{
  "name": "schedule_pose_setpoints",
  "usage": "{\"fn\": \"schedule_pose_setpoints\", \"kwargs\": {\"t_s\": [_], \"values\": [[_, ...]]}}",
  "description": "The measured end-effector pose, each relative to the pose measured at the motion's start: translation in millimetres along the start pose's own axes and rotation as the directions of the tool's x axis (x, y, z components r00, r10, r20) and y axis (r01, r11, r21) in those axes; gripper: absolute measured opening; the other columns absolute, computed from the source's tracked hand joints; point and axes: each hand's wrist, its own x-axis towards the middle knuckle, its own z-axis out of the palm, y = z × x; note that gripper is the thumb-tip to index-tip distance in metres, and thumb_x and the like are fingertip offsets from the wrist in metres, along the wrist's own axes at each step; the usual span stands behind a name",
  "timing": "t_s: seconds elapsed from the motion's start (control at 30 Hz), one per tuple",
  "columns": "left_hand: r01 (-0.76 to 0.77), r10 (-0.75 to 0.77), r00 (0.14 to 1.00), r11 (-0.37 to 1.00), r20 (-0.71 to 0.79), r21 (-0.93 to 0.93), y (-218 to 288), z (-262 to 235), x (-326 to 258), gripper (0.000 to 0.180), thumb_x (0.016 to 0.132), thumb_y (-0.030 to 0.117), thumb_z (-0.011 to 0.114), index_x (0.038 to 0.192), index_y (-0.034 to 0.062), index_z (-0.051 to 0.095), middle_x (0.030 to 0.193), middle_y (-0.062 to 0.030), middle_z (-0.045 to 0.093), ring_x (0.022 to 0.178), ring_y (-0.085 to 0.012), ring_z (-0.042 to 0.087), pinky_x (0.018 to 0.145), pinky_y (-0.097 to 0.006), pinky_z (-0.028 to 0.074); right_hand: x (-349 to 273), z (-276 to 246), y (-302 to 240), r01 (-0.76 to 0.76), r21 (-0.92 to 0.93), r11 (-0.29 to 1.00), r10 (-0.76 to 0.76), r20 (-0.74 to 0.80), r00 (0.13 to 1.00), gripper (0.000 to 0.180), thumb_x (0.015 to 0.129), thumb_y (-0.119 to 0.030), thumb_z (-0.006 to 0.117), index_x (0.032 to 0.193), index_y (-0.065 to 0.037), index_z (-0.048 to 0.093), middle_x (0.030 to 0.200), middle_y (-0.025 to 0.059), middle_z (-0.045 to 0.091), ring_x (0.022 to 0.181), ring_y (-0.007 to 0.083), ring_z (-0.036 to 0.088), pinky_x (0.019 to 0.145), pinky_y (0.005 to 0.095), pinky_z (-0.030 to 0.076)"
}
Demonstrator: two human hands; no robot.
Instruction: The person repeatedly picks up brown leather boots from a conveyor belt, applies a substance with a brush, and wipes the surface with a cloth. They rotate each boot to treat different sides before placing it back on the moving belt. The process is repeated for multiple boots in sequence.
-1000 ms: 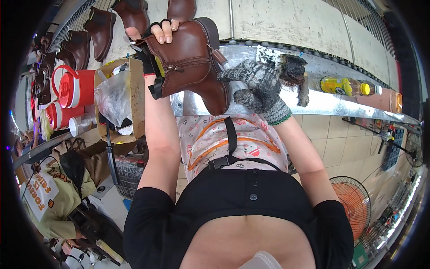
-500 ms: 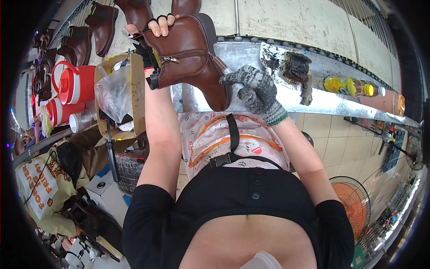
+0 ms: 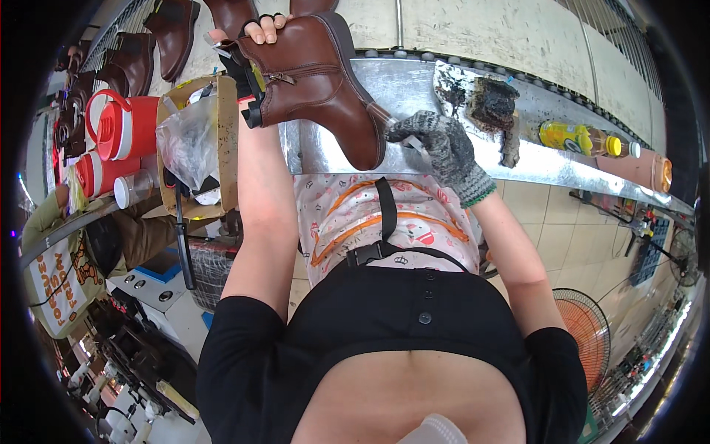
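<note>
My left hand (image 3: 255,37) grips the shaft of a brown ankle boot (image 3: 318,85) with a side zip, holding it up over a metal bench (image 3: 414,96). Its toe points down and to the right. My right hand (image 3: 440,148), in a grey knitted glove, is closed on a thin tool whose tip meets the boot's toe near the sole edge. What kind of tool it is cannot be made out.
More brown boots (image 3: 174,26) stand at the upper left. A cardboard box with a plastic bag (image 3: 192,140), red jugs (image 3: 122,126), a dirty glue pot (image 3: 492,103) and yellow bottles (image 3: 580,139) lie along the bench. An orange fan (image 3: 584,333) stands lower right.
The boot has shifted slightly right and its toe has tipped lower. My right hand has moved down from beside the boot's side to its toe.
</note>
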Motion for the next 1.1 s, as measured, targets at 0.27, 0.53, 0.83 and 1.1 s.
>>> {"fn": "schedule_pose_setpoints", "kwargs": {"t_s": [0.27, 0.53, 0.83, 1.1], "values": [[0.069, -0.052, 0.987, 0.992, -0.154, 0.104, 5, -36, -19, 0.076, 0.089, 0.067, 0.014, 0.076, 0.0067, 0.06, 0.076, -0.0081, 0.056, 0.102, -0.0237, 0.045, 0.103, -0.04, 0.025, -29, -9, 0, -0.143, -0.009, 0.99, 0.144, 0.054, 0.988, 0.022, 0.084, -0.013, 0.052, 0.096, -0.004, 0.068, 0.089, 0.0115, 0.068, 0.08, 0.0226, 0.065, 0.075, 0.0309, 0.051], [0.142, 0.185, 0.854, 0.817, -0.486, 0.559, -7, -33, -18, 0.061, 0.092, 0.057, 0.028, 0.082, 0.0049, 0.058, 0.08, -0.0102, 0.06, 0.08, -0.024, 0.057, 0.085, -0.036, 0.043, -65, 14, 53, -0.261, 0.846, 0.465, 0.494, -0.003, 0.869, 0.051, 0.09, -0.047, 0.047, 0.099, 0.001, 0.064, 0.095, 0.0118, 0.066, 0.086, 0.0205, 0.063, 0.079, 0.033, 0.051], [0.409, 0.428, 0.709, 0.396, -0.56, 0.822, -27, -50, -30, 0.04, 0.094, 0.041, 0.042, 0.088, 0.0041, 0.058, 0.079, -0.0043, 0.062, 0.072, -0.0149, 0.06, 0.063, -0.031, 0.048, -65, 8, 40, -0.267, 0.889, 0.372, 0.632, -0.032, 0.775, 0.075, 0.086, -0.067, 0.036, 0.099, 0.002, 0.063, 0.096, 0.0142, 0.065, 0.081, 0.0221, 0.063, 0.075, 0.0329, 0.052], [0.603, 0.516, 0.724, -0.15, -0.458, 0.784, -5, 45, -26, 0.043, 0.085, 0.045, 0.05, 0.104, 0.0059, 0.047, 0.085, -0.0208, 0.063, 0.081, -0.042, 0.06, 0.066, -0.047, 0.044, -59, -7, 3, -0.407, 0.724, 0.557, 0.726, -0.186, 0.662, 0.071, 0.092, -0.058, 0.027, 0.095, 0.002, 0.065, 0.093, 0.0133, 0.067, 0.075, 0.0198, 0.064, 0.067, 0.0298, 0.053]]}}
